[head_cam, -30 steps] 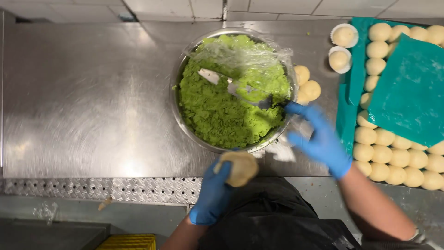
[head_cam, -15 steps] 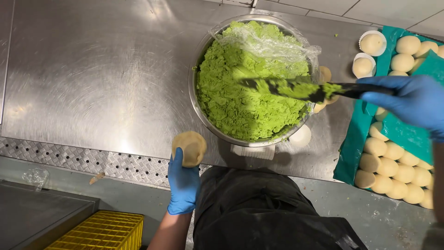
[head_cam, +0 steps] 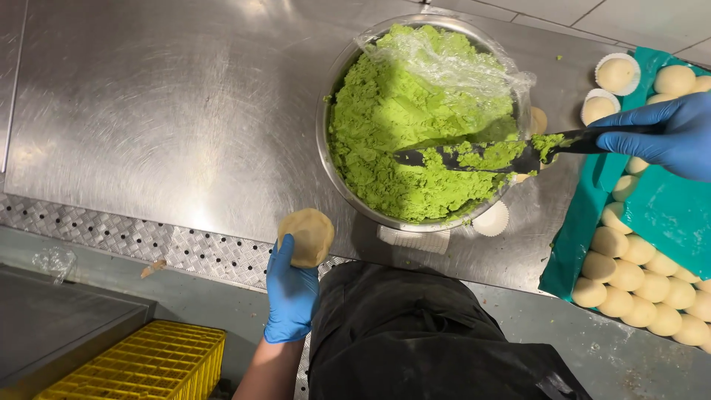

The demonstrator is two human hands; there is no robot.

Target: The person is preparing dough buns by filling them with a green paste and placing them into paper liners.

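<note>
My left hand (head_cam: pixel 290 290), in a blue glove, holds a flat round of pale dough (head_cam: pixel 306 236) at the front edge of the steel counter (head_cam: pixel 148 126). My right hand (head_cam: pixel 661 133), also gloved in blue, grips the black handle of a spatula (head_cam: pixel 489 155). Its blade lies across a metal bowl (head_cam: pixel 337 89) full of bright green filling (head_cam: pixel 400 126), with a lump of that filling on the blade. Crumpled plastic wrap (head_cam: pixel 452 59) hangs over the far side of the bowl.
Several pale dough balls (head_cam: pixel 629 274) lie on a teal tray (head_cam: pixel 578 230) at the right. Two more balls in white paper cups (head_cam: pixel 617 74) stand behind it, and empty paper cups (head_cam: pixel 492 220) lie near the bowl. A yellow crate (head_cam: pixel 141 363) sits on the floor at the lower left.
The right hand lifted the spatula out of the filling and swung it right across the bowl. The left hand moved the dough round left, away from the bowl's front rim.
</note>
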